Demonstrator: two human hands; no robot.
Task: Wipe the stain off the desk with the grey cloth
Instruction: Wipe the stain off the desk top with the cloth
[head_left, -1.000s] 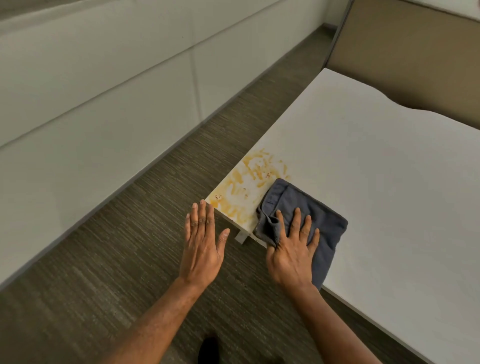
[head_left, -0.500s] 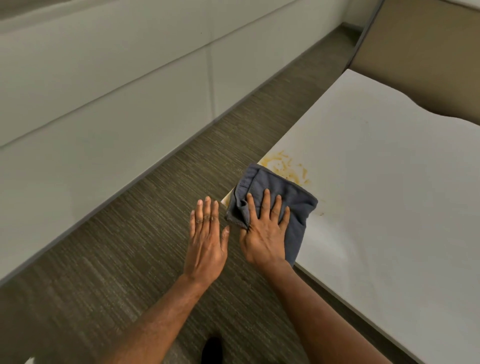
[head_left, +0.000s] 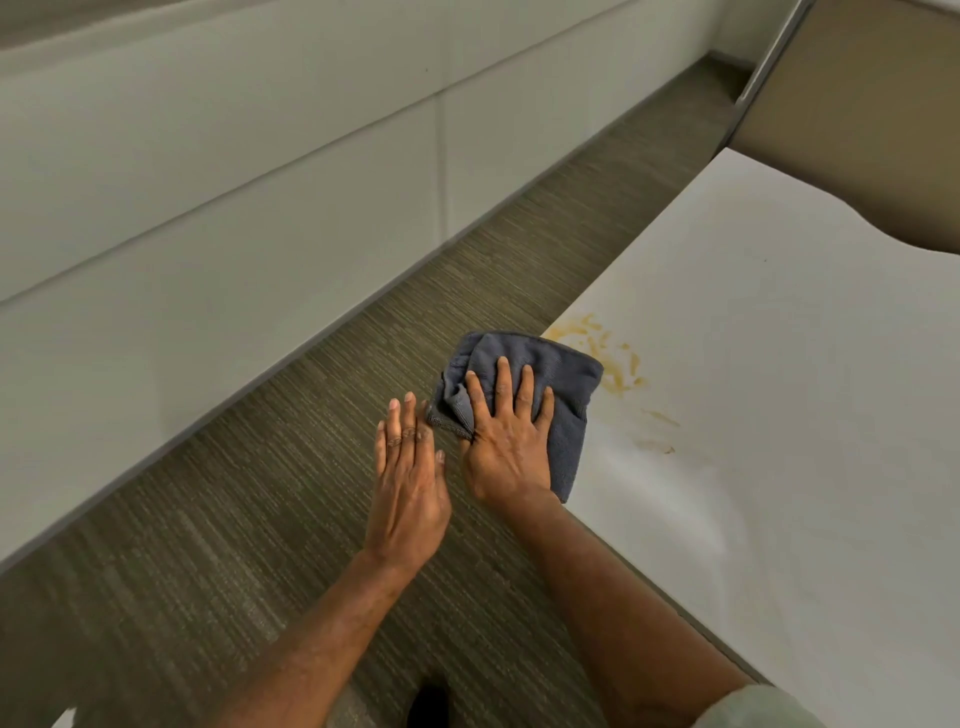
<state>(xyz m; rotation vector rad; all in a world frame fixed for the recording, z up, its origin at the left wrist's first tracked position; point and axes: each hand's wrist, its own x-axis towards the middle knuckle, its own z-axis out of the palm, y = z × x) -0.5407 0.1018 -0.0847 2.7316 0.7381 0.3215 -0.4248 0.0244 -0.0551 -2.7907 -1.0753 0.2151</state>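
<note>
The grey cloth (head_left: 550, 364) lies folded on the near left corner of the white desk (head_left: 779, 415), part of it hanging past the edge. My right hand (head_left: 506, 441) presses flat on the cloth, fingers spread, thumb tucked into a fold. A yellow-orange stain (head_left: 618, 364) shows on the desk just beyond and right of the cloth, with fainter smears (head_left: 660, 431) further right. My left hand (head_left: 410, 467) hovers flat and empty over the floor, just left of the desk corner, fingers together.
Grey-brown striped carpet (head_left: 260, 519) runs left of the desk along a pale panelled wall (head_left: 208, 208). A tan partition (head_left: 857, 130) stands behind the desk's far edge. A dark shoe tip (head_left: 428, 704) shows at the bottom.
My right hand has slid the cloth left over the stain to the desk corner. Much of the stain is covered or wiped away, leaving streaks on the right. The left hand stayed hovering.
</note>
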